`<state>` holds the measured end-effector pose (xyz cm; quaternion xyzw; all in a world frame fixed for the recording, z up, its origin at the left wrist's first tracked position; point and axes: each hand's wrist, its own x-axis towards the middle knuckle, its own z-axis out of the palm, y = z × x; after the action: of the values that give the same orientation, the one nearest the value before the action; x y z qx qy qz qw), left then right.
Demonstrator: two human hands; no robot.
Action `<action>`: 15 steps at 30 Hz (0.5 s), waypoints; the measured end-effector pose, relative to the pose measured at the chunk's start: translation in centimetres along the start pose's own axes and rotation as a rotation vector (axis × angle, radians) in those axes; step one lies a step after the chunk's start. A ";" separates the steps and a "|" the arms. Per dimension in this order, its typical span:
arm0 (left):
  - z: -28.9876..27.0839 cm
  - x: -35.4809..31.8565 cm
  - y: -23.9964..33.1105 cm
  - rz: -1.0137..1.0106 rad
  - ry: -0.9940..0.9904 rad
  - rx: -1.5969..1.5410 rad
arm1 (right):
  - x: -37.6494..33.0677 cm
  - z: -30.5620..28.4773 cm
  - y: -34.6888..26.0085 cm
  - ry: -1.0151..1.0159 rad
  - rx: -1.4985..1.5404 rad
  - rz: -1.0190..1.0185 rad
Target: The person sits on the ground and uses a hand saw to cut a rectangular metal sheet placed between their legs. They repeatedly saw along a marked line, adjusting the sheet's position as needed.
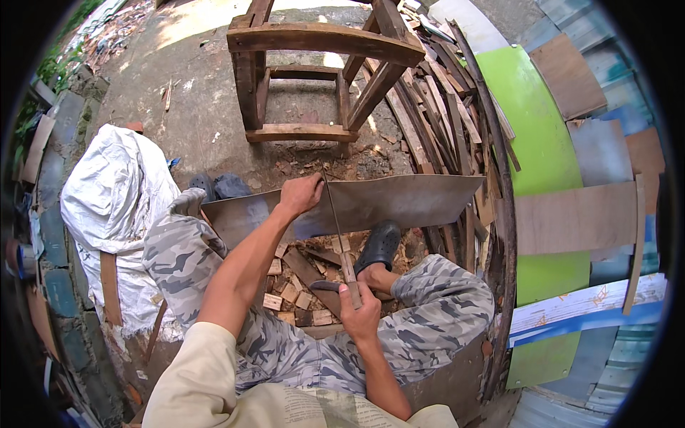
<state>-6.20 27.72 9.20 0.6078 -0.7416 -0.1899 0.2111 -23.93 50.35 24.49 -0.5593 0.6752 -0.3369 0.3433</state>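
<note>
A long, thin grey-brown board (399, 205) lies crosswise in front of me, above my knees. My left hand (302, 194) is closed over its far edge, left of the middle. Right beside that hand, a saw with a narrow blade (334, 214) crosses the board, its blade seen nearly edge-on. My right hand (359, 314) is wrapped round the saw's wooden handle (348, 269), low between my legs. How deep the blade sits in the board I cannot tell. Small wood blocks (291, 292) and offcuts lie on the ground below.
A wooden stool-like frame (325, 41) stands ahead. Piled wood strips (442, 107) and a long dark pole (505, 214) lie to the right, beside a green panel (546, 128). At left is a white sack (118, 189). My dark clog (379, 246) is under the board.
</note>
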 end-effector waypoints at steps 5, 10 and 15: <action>-0.1 0.2 -0.4 0.008 -0.009 0.010 | -0.8 0.8 1.9 -0.017 0.040 0.086; 0.6 -0.1 -0.6 -0.020 0.023 -0.016 | 0.0 -1.5 0.6 -0.025 0.197 0.285; 0.8 1.1 -1.4 -0.111 -0.046 -0.025 | -1.2 -2.8 -2.6 0.125 0.092 -0.027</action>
<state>-5.65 26.35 7.84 0.6408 -0.7091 -0.2243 0.1906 -24.75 51.31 28.24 -0.5298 0.6714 -0.4067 0.3211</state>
